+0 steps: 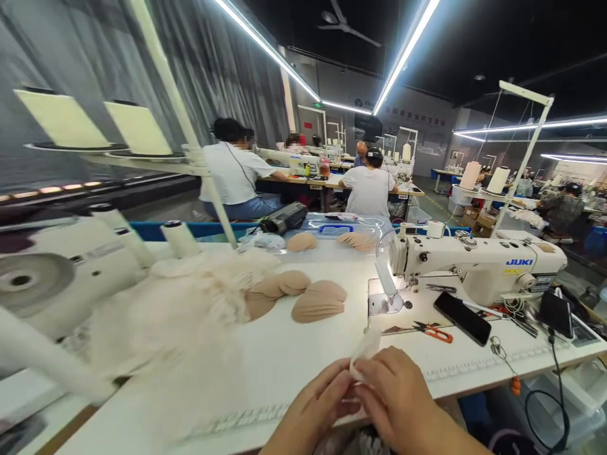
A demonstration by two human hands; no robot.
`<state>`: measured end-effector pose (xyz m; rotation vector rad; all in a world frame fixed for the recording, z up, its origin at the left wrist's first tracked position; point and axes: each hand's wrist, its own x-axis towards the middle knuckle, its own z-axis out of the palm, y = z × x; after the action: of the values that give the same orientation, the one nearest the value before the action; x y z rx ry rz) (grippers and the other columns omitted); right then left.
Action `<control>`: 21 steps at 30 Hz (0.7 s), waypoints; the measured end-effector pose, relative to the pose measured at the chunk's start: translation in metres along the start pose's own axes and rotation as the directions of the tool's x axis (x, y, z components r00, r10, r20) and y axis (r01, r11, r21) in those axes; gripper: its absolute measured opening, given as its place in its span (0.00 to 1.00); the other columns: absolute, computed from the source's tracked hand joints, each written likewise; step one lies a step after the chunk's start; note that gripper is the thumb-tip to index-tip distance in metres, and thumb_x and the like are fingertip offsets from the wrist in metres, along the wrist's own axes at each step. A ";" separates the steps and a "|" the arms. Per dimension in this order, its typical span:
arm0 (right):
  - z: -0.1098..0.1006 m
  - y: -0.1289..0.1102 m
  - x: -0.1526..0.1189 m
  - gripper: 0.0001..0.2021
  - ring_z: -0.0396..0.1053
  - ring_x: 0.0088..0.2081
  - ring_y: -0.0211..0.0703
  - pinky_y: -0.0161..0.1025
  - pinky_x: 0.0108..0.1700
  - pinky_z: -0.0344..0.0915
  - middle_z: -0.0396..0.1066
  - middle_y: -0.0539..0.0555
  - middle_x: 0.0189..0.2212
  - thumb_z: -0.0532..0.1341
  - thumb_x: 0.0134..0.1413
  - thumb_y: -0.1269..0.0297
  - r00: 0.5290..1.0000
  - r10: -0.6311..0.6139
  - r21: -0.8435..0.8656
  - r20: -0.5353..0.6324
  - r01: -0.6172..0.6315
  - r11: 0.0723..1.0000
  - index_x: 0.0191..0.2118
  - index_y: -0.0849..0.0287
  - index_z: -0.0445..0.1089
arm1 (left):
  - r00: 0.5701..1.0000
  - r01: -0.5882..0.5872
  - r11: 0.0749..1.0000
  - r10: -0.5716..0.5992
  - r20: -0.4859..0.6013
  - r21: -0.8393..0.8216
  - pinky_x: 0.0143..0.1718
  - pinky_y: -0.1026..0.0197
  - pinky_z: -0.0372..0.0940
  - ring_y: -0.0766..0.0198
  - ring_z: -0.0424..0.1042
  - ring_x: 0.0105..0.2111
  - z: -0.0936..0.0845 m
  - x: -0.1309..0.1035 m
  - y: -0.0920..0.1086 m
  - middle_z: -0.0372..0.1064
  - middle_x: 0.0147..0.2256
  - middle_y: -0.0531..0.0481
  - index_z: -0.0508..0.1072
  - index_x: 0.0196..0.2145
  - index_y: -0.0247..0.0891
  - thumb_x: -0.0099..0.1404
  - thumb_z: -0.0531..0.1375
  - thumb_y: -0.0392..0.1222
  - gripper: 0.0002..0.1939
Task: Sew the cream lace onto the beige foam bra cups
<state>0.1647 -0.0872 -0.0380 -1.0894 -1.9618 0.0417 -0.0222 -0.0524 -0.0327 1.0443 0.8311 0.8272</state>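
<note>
Near the table's front edge, my left hand (320,401) and my right hand (396,392) meet, both with fingers closed on a thin, sheer cream fabric (368,346). A small pale loop of it shows between the fingertips; the rest is hidden by the hands. Just beyond them is the needle area of a white sewing machine (478,262), lit by its lamp. Beige oval pads (320,301) lie stacked on the white table (279,354). To their left spreads a heap of cream lace fabric (165,309).
Right of my hands lie orange-handled snips (434,332), a black phone (462,318) and cables. A clear plastic box (327,224) stands behind the pads. At left are thread cones (137,128) on a stand. People in white shirts sit farther ahead.
</note>
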 end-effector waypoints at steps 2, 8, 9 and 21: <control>-0.004 -0.005 -0.011 0.16 0.73 0.43 0.54 0.48 0.43 0.70 0.78 0.60 0.48 0.61 0.70 0.63 0.986 -0.142 -0.014 0.090 0.144 0.990 0.60 0.55 0.69 | 0.999 0.030 0.993 -0.031 -0.005 -0.112 0.39 0.59 0.74 0.54 0.77 0.37 0.014 -0.001 0.005 0.80 0.37 0.46 0.83 0.39 0.40 0.52 0.77 0.65 0.28; -0.038 0.010 -0.030 0.17 0.72 0.53 0.51 0.47 0.53 0.69 0.75 0.59 0.52 0.60 0.73 0.64 0.991 0.126 0.199 -0.038 -0.116 0.973 0.63 0.51 0.68 | 0.997 0.079 0.982 -0.074 0.036 -0.173 0.37 0.58 0.73 0.54 0.78 0.34 0.021 -0.006 0.007 0.82 0.35 0.46 0.85 0.43 0.37 0.54 0.78 0.59 0.27; -0.042 0.014 -0.030 0.18 0.71 0.55 0.52 0.47 0.55 0.69 0.74 0.59 0.55 0.61 0.72 0.62 0.971 0.237 0.251 -0.026 -0.223 0.942 0.63 0.51 0.68 | 0.995 0.096 0.981 -0.088 0.057 -0.168 0.39 0.57 0.74 0.52 0.79 0.35 0.021 -0.007 0.005 0.83 0.35 0.45 0.85 0.44 0.37 0.56 0.77 0.59 0.27; -0.031 0.022 -0.005 0.16 0.67 0.35 0.43 0.38 0.39 0.61 0.71 0.50 0.31 0.59 0.71 0.52 0.868 0.469 0.505 0.164 -0.482 0.716 0.36 0.56 0.73 | 0.997 -0.011 0.970 -0.008 -0.074 -0.243 0.40 0.57 0.76 0.51 0.82 0.38 0.041 -0.010 0.024 0.82 0.36 0.47 0.81 0.39 0.38 0.50 0.81 0.48 0.22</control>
<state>0.2023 -0.0876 -0.0310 -1.1744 -1.4882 0.8423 0.0047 -0.0705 0.0032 0.8012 0.7698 0.9486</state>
